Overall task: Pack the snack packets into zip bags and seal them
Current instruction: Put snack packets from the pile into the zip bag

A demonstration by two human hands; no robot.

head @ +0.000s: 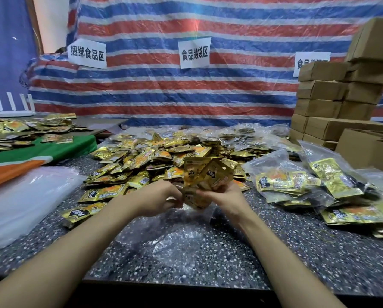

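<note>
- Head view: the left hand (157,197) and the right hand (225,196) were close together above the middle of the surface (297,258).
- Both hands gripped one bunch of gold snack packets (205,176). The left hand pinched its lower edge with curled fingers. The right hand held it from below and from the side.
- The bunch was lifted up, off the surface, with its top ends fanned out.
- An empty zip bag (175,236) lay flat and crinkled on the surface, right under the hands and arms.
- Just behind the hands was a big loose pile of packets (155,156).
- To the right lay filled zip bags (308,181) with gold packets inside, some on top of others.
- To the left lay a stack of clear bags (24,201), and beside it a green and orange cloth (41,154).
- Far left, more gold packets (19,130) were spread out.
- Brown cardboard boxes (332,90) were stacked at the right.
- A red, white and blue striped sheet (186,90) hung behind, with white paper signs (194,52) on it.
</note>
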